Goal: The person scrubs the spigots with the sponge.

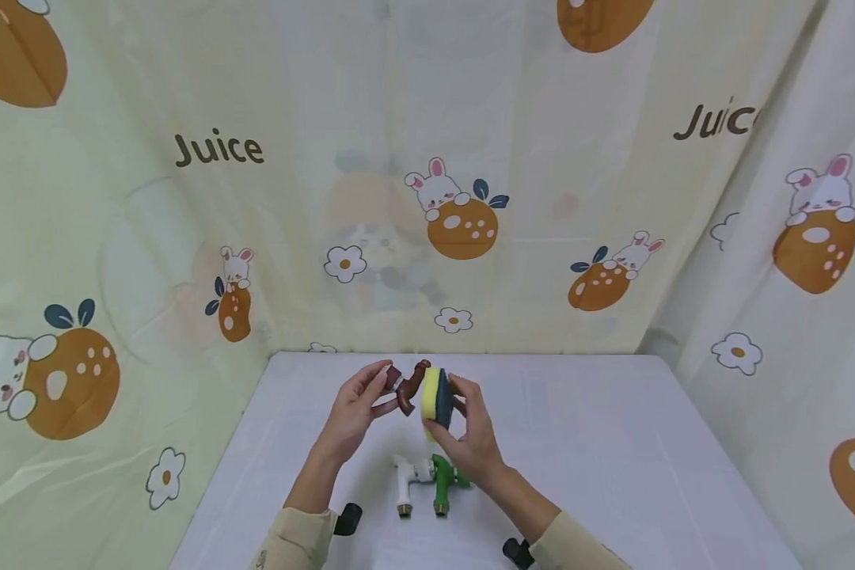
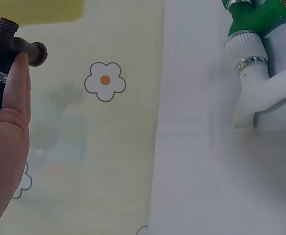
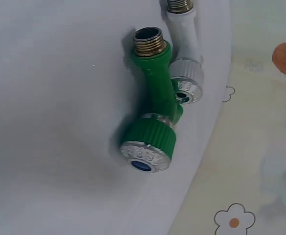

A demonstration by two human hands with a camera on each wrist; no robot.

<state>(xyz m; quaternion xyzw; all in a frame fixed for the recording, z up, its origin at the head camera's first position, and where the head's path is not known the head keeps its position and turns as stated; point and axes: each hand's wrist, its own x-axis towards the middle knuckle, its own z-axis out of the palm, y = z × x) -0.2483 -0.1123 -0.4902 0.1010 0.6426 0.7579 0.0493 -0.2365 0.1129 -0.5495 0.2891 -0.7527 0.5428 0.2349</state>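
In the head view my left hand grips a brown faucet by its knob end, held up over the table. The left wrist view shows this faucet too, with fingers along its body. Just right of it, my right hand holds a yellow and dark green sponge between thumb and fingers, its yellow face turned toward the faucet. Only a blurred yellow strip of the sponge shows in the left wrist view. The right hand is outside the right wrist view.
Below the hands, a white faucet and a green faucet lie side by side on the white table. The green faucet's ribbed knob shows close up in the right wrist view. A printed curtain hangs behind the table.
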